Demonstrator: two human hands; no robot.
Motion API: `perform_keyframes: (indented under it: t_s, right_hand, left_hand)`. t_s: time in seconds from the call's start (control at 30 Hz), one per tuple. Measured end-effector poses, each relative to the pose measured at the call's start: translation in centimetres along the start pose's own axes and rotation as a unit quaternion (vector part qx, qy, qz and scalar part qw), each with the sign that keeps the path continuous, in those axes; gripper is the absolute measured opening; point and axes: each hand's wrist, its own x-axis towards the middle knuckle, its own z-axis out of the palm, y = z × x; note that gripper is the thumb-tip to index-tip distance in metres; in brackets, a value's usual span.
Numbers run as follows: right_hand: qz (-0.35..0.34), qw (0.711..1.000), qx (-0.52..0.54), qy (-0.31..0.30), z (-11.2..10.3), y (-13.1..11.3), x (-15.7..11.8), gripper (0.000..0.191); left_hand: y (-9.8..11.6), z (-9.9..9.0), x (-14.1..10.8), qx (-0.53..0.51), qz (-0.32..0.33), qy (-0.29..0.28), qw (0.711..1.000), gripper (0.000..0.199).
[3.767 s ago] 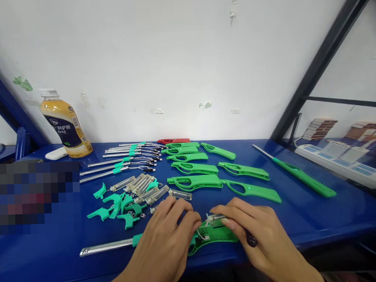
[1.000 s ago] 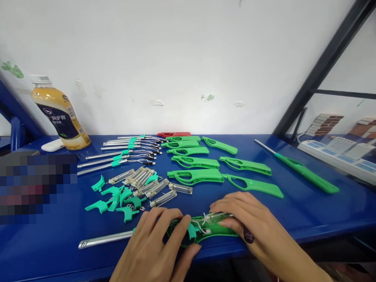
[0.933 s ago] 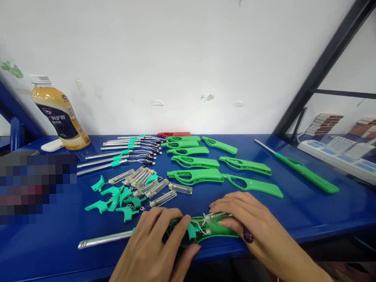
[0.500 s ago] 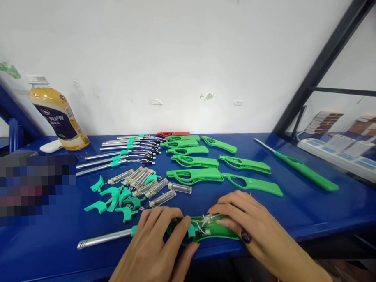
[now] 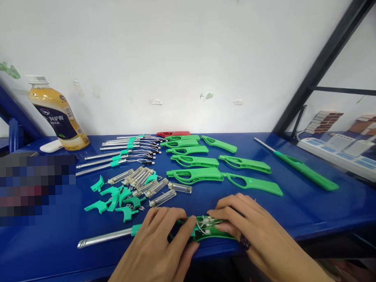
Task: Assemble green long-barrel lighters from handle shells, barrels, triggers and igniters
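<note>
Gripping the green shell (image 5: 218, 231), left hand (image 5: 160, 242) has edged nearer the right hand (image 5: 248, 221), which pinches a clear tube (image 5: 211, 221).

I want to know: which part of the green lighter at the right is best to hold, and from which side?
Probably the green handle, from above at its near right end, pinching across its long sides: it is wider and nearer than the metal rod, and nothing else touches it.
</note>
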Motion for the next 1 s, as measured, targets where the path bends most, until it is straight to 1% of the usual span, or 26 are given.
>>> perform_keyframes:
  t_s: [0.13,0.37,0.47,0.7,0.83,0.9,0.93,1.0]
  right_hand:
    - [-0.006,1.000,-0.014,0.002,0.1,0.1,0.0,0.057]
    - [-0.009,1.000,-0.020,0.021,0.3,-0.1,-0.1,0.064]
    - [-0.009,0.999,-0.029,0.033,0.3,-0.3,0.0,0.061]
    - [-0.006,0.999,-0.035,0.037,0.5,-0.2,0.5,0.051]
    - [0.019,1.000,-0.018,0.004,0.6,0.3,0.4,0.048]
    - [0.018,1.000,-0.015,-0.004,0.5,0.7,0.3,0.047]
    - [0.012,1.000,-0.017,0.003,0.3,0.8,0.2,0.046]
    - [-0.002,0.999,-0.024,0.037,0.1,1.1,0.1,0.042]
  left_hand:
    - [0.0,-0.1,0.1,-0.001,0.002,-0.022,1.000,0.031]
    - [-0.2,-0.2,0.0,0.005,0.010,-0.071,0.997,0.041]
    - [-0.3,-0.2,-0.1,0.009,0.015,-0.073,0.997,0.041]
    - [-0.2,0.3,-0.3,0.020,0.016,-0.050,0.998,0.038]
    - [-0.3,0.2,-0.5,0.012,0.006,-0.035,0.999,0.036]
    - [-0.5,-0.1,-0.7,0.001,-0.002,-0.020,1.000,0.034]
    - [-0.6,-0.3,-0.9,0.000,-0.009,-0.012,1.000,0.034]
    - [-1.1,-0.9,-1.3,0.007,-0.021,0.011,1.000,0.035]
